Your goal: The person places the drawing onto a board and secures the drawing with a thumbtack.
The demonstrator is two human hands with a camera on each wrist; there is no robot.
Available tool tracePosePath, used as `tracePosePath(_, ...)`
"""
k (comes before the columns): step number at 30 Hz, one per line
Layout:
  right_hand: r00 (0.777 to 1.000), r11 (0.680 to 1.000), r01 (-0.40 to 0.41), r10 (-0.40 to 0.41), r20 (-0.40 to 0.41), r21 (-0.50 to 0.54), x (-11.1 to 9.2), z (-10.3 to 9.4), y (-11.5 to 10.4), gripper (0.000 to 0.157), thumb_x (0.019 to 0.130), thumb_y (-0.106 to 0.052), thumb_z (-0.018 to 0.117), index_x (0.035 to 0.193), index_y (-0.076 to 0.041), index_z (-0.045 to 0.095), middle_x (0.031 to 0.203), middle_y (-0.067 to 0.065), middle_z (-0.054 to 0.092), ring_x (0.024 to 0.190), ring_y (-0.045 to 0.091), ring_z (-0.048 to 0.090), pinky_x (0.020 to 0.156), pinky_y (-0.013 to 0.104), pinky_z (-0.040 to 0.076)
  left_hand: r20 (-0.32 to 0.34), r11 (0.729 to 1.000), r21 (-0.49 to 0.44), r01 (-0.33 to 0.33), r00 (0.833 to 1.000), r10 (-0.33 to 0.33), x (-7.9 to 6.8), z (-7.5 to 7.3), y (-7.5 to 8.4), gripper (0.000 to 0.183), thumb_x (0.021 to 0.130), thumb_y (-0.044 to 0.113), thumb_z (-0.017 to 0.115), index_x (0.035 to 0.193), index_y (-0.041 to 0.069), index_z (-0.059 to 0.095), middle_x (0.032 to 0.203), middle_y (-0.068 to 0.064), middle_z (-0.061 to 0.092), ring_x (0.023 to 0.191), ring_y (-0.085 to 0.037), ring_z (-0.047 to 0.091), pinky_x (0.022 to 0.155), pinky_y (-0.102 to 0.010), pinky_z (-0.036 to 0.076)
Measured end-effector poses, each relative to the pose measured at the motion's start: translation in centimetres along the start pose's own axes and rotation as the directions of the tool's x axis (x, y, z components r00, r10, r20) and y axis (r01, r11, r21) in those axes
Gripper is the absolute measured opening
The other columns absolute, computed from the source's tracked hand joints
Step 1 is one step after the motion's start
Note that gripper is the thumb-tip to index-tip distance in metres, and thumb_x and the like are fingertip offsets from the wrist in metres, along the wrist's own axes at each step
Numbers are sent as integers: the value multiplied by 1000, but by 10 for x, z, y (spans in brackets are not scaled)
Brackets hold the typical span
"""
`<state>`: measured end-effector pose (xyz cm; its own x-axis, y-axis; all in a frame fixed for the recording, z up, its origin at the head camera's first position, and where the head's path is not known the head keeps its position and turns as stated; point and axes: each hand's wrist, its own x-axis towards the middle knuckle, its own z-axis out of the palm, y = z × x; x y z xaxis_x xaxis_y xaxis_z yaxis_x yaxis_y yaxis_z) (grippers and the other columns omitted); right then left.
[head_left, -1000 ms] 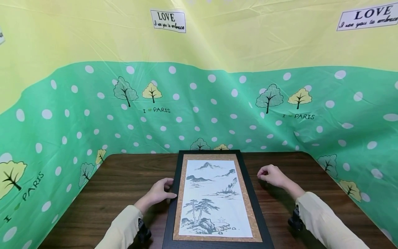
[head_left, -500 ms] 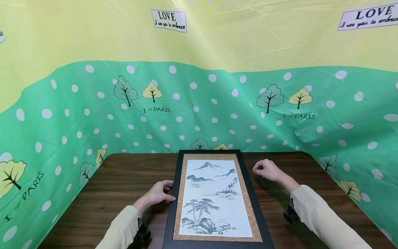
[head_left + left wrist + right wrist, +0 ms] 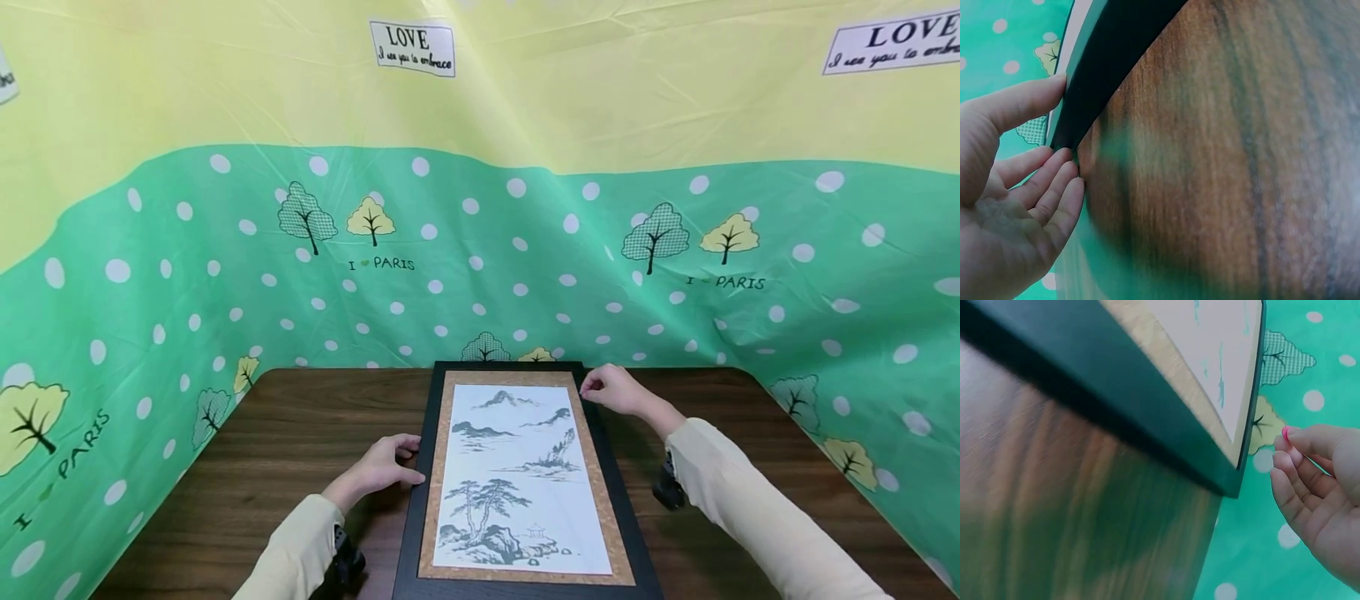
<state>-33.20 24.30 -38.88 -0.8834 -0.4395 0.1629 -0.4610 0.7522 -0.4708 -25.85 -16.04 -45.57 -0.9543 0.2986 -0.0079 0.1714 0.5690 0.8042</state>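
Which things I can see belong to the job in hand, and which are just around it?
Apparently part of the job:
black-framed corkboard, its edge touched by the left hand
ink landscape print, on the corkboard
tiny pink item, perhaps a pushpin, pinched by the right hand

Just around:
wood-grain table, under the corkboard
polka-dot backdrop

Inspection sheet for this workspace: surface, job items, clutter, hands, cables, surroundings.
Surface: dark wood table.
Job items: black frame round cork; landscape print on the cork; tiny pink object, too small to identify.
Clutter: nothing seen.
Left hand: touches the frame's left edge.
Right hand: pinches the pink object near the frame's far right corner.
Cables: nothing seen.
Surroundings: green and yellow printed cloth behind the table.
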Motion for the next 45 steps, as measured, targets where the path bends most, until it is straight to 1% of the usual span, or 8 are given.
tracePosePath(7,999,999,7,-8,37,41,26,7,-17,10,84,-1,59,83,4,66,74,12,64,59,12,47,56,27,41,6,1000,2,19,1000,-19,-1,-1,1,58,69,10,77,120,-4,52,112,-13,56,101,-27,51,89,-45,41)
tracePosePath(15,997,996,57,-61,48,73,51,23,-29,9,84,0,58,85,5,66,76,7,63,63,12,50,60,28,44,10,1000,-4,17,1000,-17,-1,-1,0,59,69,10,77,120,-3,51,112,-12,56,101,-27,50,89,-45,41)
tracePosePath(21,997,992,19,-28,71,126,62,38,-33,10,85,0,58,86,7,65,78,9,64,65,18,55,59,28,44,18,1000,-9,8,1000,-8,-1,-1,3,58,70,10,77,120,-4,51,111,-13,56,101,-28,51,89,-46,41)
tracePosePath(25,998,994,2,-9,63,109,72,53,-33,10,85,-2,59,86,5,66,78,7,65,66,14,55,60,27,45,16,1000,-17,6,1000,-5,-2,-2,4,58,70,9,76,120,-5,51,111,-14,56,101,-29,50,88,-46,41)
tracePosePath(30,994,981,-95,85,62,172,80,71,-37,10,85,-3,60,87,2,68,81,8,65,65,13,52,59,26,44,18,1000,-15,10,1000,-10,-2,-2,2,58,71,10,76,121,-4,51,111,-12,56,101,-28,50,88,-45,42)
tracePosePath(36,975,928,-219,216,44,300,84,90,-37,14,87,-4,58,91,2,69,84,8,65,62,13,50,53,24,42,27,999,-37,2,1000,-1,-1,-2,-1,58,71,11,76,121,-4,50,112,-13,56,102,-29,50,89,-46,41)
tracePosePath(43,931,866,-332,365,-19,375,89,100,-39,15,86,-5,58,82,2,70,81,9,67,52,12,45,50,24,37,17,999,-48,-1,1000,2,0,-2,-4,58,71,10,76,121,-4,51,111,-13,56,101,-28,50,89,-45,41)
tracePosePath(45,920,860,-352,391,-33,369,90,101,-40,15,85,-5,58,80,2,70,79,10,67,52,13,46,50,24,37,15,999,-51,1,1000,0,0,-1,-4,58,71,10,76,121,-4,51,111,-12,56,101,-27,50,89,-45,42)
